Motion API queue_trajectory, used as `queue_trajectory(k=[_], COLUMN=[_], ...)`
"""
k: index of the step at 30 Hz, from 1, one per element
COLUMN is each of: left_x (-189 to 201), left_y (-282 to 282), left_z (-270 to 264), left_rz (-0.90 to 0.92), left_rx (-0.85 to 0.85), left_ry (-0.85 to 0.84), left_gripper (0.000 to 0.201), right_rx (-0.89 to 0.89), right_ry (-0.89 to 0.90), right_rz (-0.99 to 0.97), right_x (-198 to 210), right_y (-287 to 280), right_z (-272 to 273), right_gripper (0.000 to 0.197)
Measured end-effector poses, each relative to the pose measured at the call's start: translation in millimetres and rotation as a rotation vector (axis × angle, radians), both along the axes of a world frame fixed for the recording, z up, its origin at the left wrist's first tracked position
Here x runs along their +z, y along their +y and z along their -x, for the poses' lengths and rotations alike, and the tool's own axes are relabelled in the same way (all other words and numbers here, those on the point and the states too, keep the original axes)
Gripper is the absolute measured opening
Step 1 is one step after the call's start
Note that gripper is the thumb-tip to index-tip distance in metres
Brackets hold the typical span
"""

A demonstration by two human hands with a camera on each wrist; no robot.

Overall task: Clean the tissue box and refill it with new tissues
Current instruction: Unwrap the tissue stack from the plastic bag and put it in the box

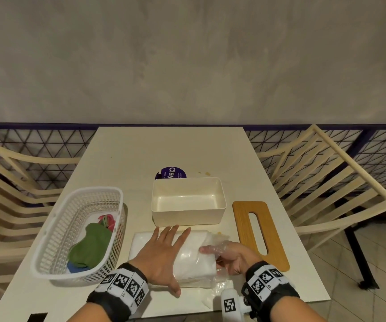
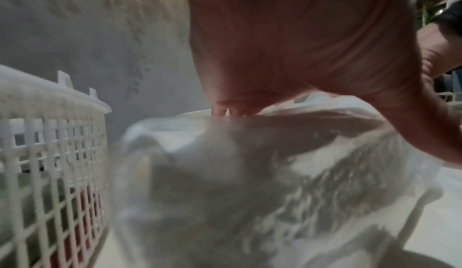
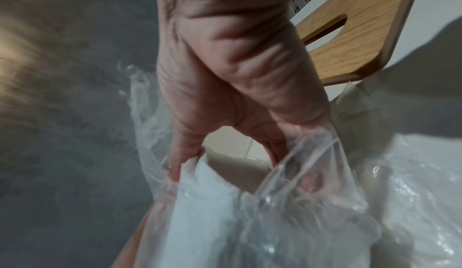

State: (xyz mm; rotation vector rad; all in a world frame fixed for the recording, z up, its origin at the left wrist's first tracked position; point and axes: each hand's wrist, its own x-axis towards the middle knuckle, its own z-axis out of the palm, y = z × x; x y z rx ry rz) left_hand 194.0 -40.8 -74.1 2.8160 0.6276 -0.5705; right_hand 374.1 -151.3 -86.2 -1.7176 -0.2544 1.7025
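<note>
The left hand (image 1: 161, 254) presses flat, fingers straight, on the tissue pack (image 1: 194, 259), while the right hand (image 1: 230, 260) grips its plastic wrap (image 3: 312, 183) before the box (image 1: 187, 201).

Looks like café or eatery seating corner: pale table (image 1: 171, 147) pushed against grey plaster wall (image 1: 187, 54), round purple branded sticker (image 1: 171, 172) on tabletop, matching cream slatted chairs (image 1: 326, 182) either side, dark wire-mesh partition (image 1: 36, 145) behind, tiled floor (image 1: 373, 263).
</note>
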Motion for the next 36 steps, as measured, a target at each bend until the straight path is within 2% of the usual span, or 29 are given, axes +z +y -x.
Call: queue_trajectory(k=[4,7,8,11,12,17,20,23,27,29,32,36], left_x=[0,2,1,-3,-4,0,-3,-5,-5,-5,-3,1], left_y=[1,2,4,7,6,0,7,7,3,3,2,-3], left_z=[4,8,11,19,19,6,16,26,19,17,18,18], left_rz=[-0.073,-0.059,-0.038,-0.021,-0.026,-0.015,-0.016,-0.037,-0.077,-0.102,-0.152,-0.189], left_rx=[-0.02,-0.003,0.024,0.074,0.079,0.049,0.08,0.087,0.053,0.054,0.031,0.015], left_ry=[-0.032,-0.088,-0.104,-0.112,-0.101,-0.11,-0.111,-0.099,-0.114,-0.134,-0.174,-0.199], left_gripper=[0.139,0.132,0.129,0.125,0.125,0.128,0.126,0.123,0.126,0.127,0.123,0.114], right_rx=[0.005,-0.019,-0.029,-0.078,-0.089,-0.076,-0.102,-0.12,-0.167,-0.18,-0.162,-0.227], right_ry=[0.03,0.045,0.052,0.018,0.015,0.064,0.045,0.038,0.027,0.011,-0.024,0.024], right_rz=[-0.016,-0.051,-0.055,-0.053,-0.059,-0.148,-0.224,-0.235,-0.268,-0.285,-0.322,-0.343], right_x=[1,2,3,5,5,11,11,12,14,20,26,36], right_y=[4,5,4,-3,-4,-8,-19,-33,-42,-48,-60,-87], right_z=[0,-2,-5,-13,-15,-6,-16,-28,-32,-34,-45,-65], right_gripper=[0.051,0.068,0.067,0.037,0.037,0.063,0.079,0.07,0.078,0.075,0.086,0.095])
